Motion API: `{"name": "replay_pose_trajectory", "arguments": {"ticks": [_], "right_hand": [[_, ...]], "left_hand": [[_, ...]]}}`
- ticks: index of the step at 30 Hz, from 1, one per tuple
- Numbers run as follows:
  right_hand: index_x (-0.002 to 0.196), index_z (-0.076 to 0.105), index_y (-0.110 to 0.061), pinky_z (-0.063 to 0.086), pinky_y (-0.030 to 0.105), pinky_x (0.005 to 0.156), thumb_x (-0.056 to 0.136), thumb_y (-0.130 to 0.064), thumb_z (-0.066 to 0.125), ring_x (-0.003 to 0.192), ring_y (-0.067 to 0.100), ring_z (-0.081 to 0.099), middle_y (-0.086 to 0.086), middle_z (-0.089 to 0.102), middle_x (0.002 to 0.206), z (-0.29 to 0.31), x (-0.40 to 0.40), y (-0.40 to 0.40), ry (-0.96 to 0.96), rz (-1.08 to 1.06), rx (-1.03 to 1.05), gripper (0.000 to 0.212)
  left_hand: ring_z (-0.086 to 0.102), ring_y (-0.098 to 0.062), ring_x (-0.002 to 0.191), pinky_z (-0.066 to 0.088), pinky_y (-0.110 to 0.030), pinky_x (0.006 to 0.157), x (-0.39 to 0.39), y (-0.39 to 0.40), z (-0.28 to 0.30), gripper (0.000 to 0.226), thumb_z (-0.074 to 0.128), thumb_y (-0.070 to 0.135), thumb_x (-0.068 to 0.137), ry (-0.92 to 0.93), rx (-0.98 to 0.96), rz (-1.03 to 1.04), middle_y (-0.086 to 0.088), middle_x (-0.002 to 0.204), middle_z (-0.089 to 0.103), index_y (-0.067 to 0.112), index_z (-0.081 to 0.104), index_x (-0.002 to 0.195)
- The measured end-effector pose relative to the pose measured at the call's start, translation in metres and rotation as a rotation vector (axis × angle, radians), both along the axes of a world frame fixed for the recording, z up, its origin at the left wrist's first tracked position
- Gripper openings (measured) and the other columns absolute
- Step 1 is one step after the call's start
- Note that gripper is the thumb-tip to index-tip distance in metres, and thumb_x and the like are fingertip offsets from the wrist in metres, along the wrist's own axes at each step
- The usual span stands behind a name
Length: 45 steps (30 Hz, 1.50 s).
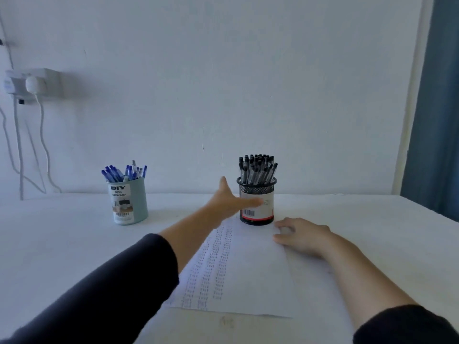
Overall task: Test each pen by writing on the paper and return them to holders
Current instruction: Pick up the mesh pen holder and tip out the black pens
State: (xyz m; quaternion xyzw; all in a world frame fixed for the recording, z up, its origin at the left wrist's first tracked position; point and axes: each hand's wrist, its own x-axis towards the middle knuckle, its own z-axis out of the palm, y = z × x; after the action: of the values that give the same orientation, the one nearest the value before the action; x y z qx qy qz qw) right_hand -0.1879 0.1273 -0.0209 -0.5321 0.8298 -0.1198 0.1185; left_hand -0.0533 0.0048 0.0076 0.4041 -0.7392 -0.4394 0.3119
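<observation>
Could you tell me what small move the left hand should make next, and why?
Probably lift the left hand a little and pinch one black pen from the mesh holder. That hand is open, holds nothing and reaches beside that holder, while the right hand rests on the paper's edge, steadying it for writing.

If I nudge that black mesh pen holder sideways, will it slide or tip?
The black mesh holder probably slides: its base looks wide and flat on the table. It may be top-heavy, since black pens pack it and stand above the rim, so push low.
</observation>
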Motion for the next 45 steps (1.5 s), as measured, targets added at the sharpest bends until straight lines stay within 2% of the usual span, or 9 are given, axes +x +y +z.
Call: {"name": "replay_pose_trajectory", "arguments": {"ticks": [5,10,19,25,32,34,39,41,45], "right_hand": [[0.136,0.041,-0.037,0.016,0.038,0.108,0.090,-0.057,0.042,0.133,0.014,0.038,-0.011,0.044,0.142,-0.003,0.001,0.000,-0.031,-0.045,-0.058,0.050],[0.126,0.045,-0.032,0.024,0.043,0.102,0.082,-0.069,0.042,0.126,0.016,0.041,-0.008,0.047,0.134,-0.007,0.006,-0.003,0.077,-0.069,-0.092,0.058],[0.103,0.039,-0.025,0.032,0.042,0.090,0.075,-0.052,0.048,0.106,0.022,0.048,-0.004,0.051,0.107,-0.003,0.012,-0.007,0.040,-0.155,-0.051,0.040],[0.135,0.034,-0.021,0.023,0.049,0.107,0.078,-0.051,0.059,0.135,0.024,0.029,0.004,0.040,0.141,0.022,0.042,-0.008,0.084,-0.158,-0.025,0.070],[0.149,0.006,-0.034,0.024,0.039,0.111,0.073,-0.052,0.073,0.144,0.019,0.016,-0.003,0.009,0.159,0.059,0.155,-0.056,-0.529,0.413,-0.582,0.103],[0.149,-0.001,-0.036,0.020,0.043,0.113,0.065,-0.053,0.079,0.146,0.020,0.006,-0.003,-0.004,0.159,0.062,0.185,-0.067,-0.401,0.508,-0.689,0.117],[0.148,-0.019,-0.024,0.000,0.063,0.112,0.055,-0.080,0.064,0.142,0.032,-0.024,0.006,-0.028,0.154,0.055,0.218,-0.094,0.678,0.498,-0.546,0.137],[0.150,-0.013,-0.017,0.002,0.063,0.111,0.052,-0.083,0.062,0.144,0.032,-0.016,0.008,-0.012,0.158,0.050,0.227,-0.103,0.751,0.484,-0.423,0.140],[0.144,0.013,-0.016,0.034,0.045,0.095,0.055,-0.066,0.075,0.123,0.028,0.043,0.005,0.046,0.133,0.038,0.227,-0.112,0.534,0.411,-0.294,0.119]], "left_hand": [[0.059,-0.017,0.103,0.050,-0.028,0.074,-0.034,-0.004,-0.017,0.084,0.087,0.023,0.064,0.209,0.056,-0.006,-0.002,0.124,0.058,0.020,0.038,0.132],[0.057,-0.006,0.084,0.048,-0.022,0.059,-0.032,0.001,-0.024,0.064,0.085,0.022,0.062,0.274,-0.015,0.104,0.004,0.104,0.061,0.023,0.047,0.113],[0.053,-0.014,0.094,0.044,-0.024,0.062,0.081,-0.018,-0.020,0.068,0.086,0.020,0.062,0.314,-0.105,0.342,0.005,0.104,0.055,0.025,0.039,0.111],[0.057,-0.017,0.103,0.052,-0.043,0.089,0.165,-0.027,-0.027,0.078,0.081,0.041,0.033,0.312,-0.152,0.482,0.004,0.109,0.057,0.034,0.042,0.100],[0.051,-0.020,0.103,0.047,-0.042,0.090,0.195,-0.031,-0.027,0.073,0.078,0.042,0.050,0.103,-0.383,0.648,0.009,0.104,0.041,0.033,0.034,0.107],[0.050,-0.024,0.104,0.045,-0.045,0.091,0.205,-0.033,-0.026,0.073,0.075,0.042,0.053,-0.041,-0.528,0.640,0.006,0.107,0.039,0.033,0.032,0.111],[0.044,-0.028,0.111,0.037,-0.039,0.086,0.233,-0.038,-0.031,0.096,0.080,0.048,0.049,-0.519,-0.899,0.575,-0.001,0.119,0.043,0.032,0.030,0.130],[0.054,-0.031,0.098,0.042,-0.042,0.075,0.236,-0.043,-0.037,0.106,0.084,0.049,0.030,-0.588,-1.064,0.543,-0.004,0.108,0.051,0.031,0.034,0.122],[0.059,-0.031,0.086,0.047,-0.041,0.069,0.235,-0.050,-0.038,0.103,0.082,0.046,0.023,-0.610,-1.224,0.446,-0.004,0.101,0.057,0.026,0.044,0.116]]}}
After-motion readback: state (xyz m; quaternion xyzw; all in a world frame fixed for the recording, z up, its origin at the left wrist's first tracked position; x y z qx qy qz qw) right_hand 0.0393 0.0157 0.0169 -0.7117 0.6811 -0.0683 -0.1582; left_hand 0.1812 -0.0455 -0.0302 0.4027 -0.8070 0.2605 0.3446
